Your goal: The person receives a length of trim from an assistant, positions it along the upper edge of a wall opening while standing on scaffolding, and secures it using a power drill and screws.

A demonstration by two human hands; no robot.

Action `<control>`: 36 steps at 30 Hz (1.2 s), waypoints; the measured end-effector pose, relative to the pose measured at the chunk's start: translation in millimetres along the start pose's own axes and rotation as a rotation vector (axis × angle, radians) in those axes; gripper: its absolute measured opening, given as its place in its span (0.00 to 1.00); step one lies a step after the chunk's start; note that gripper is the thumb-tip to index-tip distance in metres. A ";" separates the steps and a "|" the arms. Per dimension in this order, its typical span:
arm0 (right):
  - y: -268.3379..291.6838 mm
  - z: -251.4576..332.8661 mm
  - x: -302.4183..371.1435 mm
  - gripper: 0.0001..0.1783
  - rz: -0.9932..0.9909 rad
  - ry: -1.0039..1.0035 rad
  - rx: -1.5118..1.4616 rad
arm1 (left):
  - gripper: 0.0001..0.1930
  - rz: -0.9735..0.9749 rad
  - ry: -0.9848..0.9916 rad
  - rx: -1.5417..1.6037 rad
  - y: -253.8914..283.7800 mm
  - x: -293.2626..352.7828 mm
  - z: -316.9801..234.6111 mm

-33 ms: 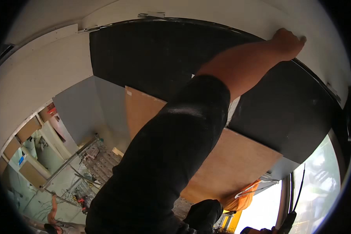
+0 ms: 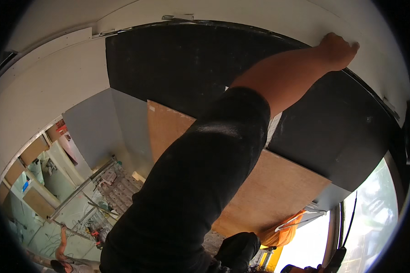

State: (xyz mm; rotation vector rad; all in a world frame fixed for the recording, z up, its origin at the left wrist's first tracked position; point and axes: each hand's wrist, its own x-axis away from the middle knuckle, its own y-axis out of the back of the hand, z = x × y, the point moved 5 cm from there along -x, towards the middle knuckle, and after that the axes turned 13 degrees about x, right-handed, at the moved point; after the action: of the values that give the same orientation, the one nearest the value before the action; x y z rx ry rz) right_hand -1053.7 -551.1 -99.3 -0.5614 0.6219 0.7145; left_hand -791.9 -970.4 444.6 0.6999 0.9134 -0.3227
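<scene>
My left arm, in a black sleeve, reaches up across the view to the upper right. At its end my left hand (image 2: 339,51) is closed like a fist against the pale upper surface (image 2: 300,27), right at the top edge of a black panel (image 2: 168,59). Whatever its fingers hold, if anything, is hidden. Low on the right, my right hand (image 2: 299,269) shows only in part at the lower edge. It appears closed around a dark tool (image 2: 336,260) with a long thin rod pointing upward.
Brown boards (image 2: 273,186) stand below the black panel. An orange cloth (image 2: 284,230) hangs near a bright window (image 2: 371,218). Lower left, a scaffold platform (image 2: 118,182) has rails and cables. Another person (image 2: 68,264) reaches up to a rail there.
</scene>
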 end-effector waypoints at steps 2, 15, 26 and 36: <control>-22.6 12.5 -15.4 0.28 -0.056 0.026 0.096 | 0.34 -0.042 -0.036 -0.090 -7.8 -9.8 -8.6; -93.9 129.5 -133.4 0.24 -0.317 0.186 0.175 | 0.48 -0.008 0.007 -0.150 0.0 -19.2 -30.1; -160.6 246.3 -267.7 0.20 -0.130 0.471 0.548 | 0.46 0.009 0.006 -0.191 7.7 -14.8 -26.8; -269.7 308.3 -321.9 0.16 0.031 0.266 0.744 | 0.48 -0.023 -0.004 -0.132 1.7 -13.5 -20.2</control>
State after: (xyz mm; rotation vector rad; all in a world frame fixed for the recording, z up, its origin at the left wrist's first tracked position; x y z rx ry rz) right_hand -947.2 -653.8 400.2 0.0492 1.0782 0.3900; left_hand -811.2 -955.9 447.9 0.5677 0.9310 -0.2809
